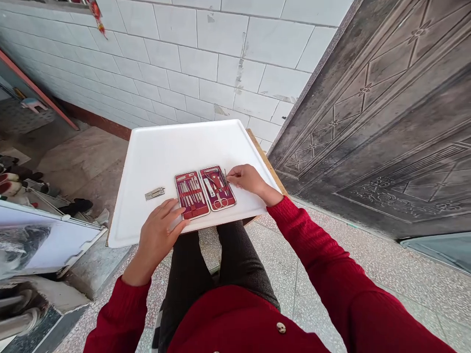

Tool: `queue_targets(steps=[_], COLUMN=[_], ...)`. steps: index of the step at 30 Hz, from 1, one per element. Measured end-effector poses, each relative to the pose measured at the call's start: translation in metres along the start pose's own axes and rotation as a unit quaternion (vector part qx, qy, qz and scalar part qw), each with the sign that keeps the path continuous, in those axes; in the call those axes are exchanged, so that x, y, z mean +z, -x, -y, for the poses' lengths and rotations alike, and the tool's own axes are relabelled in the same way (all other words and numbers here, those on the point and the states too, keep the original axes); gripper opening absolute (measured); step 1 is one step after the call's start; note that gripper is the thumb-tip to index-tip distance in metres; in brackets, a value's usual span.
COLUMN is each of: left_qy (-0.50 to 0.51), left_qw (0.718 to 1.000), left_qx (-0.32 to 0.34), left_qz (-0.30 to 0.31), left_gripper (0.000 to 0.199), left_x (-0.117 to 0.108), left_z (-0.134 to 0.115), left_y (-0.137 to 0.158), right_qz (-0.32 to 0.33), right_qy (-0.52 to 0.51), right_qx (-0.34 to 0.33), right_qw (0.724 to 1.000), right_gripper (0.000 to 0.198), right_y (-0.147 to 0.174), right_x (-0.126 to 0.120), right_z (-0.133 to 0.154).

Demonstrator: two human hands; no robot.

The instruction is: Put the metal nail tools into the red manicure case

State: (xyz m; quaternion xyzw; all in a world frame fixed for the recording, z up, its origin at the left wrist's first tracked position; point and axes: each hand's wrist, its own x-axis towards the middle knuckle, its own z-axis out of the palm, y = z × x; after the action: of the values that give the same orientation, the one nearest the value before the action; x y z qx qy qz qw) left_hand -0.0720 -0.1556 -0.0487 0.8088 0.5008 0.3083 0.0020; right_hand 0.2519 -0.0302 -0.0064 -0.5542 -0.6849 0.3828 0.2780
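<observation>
An opened red manicure case (211,212) lies flat near the front edge of a white tray (184,142). Its left half holds several slim metal tools under a strap. In the right half are small scissors (221,201) and a nail clipper (209,188). My left hand (158,230) is open, fingers spread, with its fingertips at the case's left edge. At the right edge of the case, my right hand (247,179) pinches a thin metal tool, whose exact kind is too small to tell. A separate silver nail clipper (155,193) lies on the tray to the left.
A wooden board edge (267,162) shows under the tray's right side. Behind stands a white tiled wall (184,63), and to the right a dark patterned metal door (368,122). A white cabinet-like surface (55,240) and clutter are on the left. My legs (239,255) are below the tray.
</observation>
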Motion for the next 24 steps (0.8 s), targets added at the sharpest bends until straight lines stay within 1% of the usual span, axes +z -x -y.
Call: queue_targets(steps=[5,10,14,17,19,21,24], left_qy=[-0.015,-0.014,-0.011,-0.011,-0.009,-0.005,0.004], left_qw=[1.000,0.999,0.999,0.999,1.000,1.000,0.999], left_qx=[0.016,0.019,0.021,0.016,0.013,0.015,0.013], left_qz=[-0.022,-0.030,-0.033,-0.038,-0.025,0.003,0.030], left_gripper=[0.033,0.028,0.028,0.028,0.029,0.030,0.033], left_x=[0.006,0.012,0.015,0.015,0.012,0.008,0.001], left_z=[-0.011,-0.019,-0.020,-0.020,-0.020,-0.019,-0.019], left_y=[-0.001,-0.003,-0.002,-0.001,-0.002,-0.005,-0.010], right_qz=[-0.015,-0.040,-0.026,-0.032,-0.037,-0.048,-0.086], right_qy=[-0.011,-0.019,0.023,0.054,0.062,0.074,0.112], right_qx=[-0.002,-0.014,-0.009,0.006,0.013,0.010,-0.010], right_qw=[1.000,0.999,0.999,0.998,0.997,0.996,0.990], right_gripper=[0.014,0.015,0.017,0.018,0.019,0.019,0.014], right_y=[-0.003,-0.009,-0.016,-0.018,-0.015,-0.011,-0.002], right_x=[0.001,0.000,0.003,0.005,0.005,0.004,0.004], right_z=[-0.003,-0.007,-0.001,0.002,0.004,0.005,0.014])
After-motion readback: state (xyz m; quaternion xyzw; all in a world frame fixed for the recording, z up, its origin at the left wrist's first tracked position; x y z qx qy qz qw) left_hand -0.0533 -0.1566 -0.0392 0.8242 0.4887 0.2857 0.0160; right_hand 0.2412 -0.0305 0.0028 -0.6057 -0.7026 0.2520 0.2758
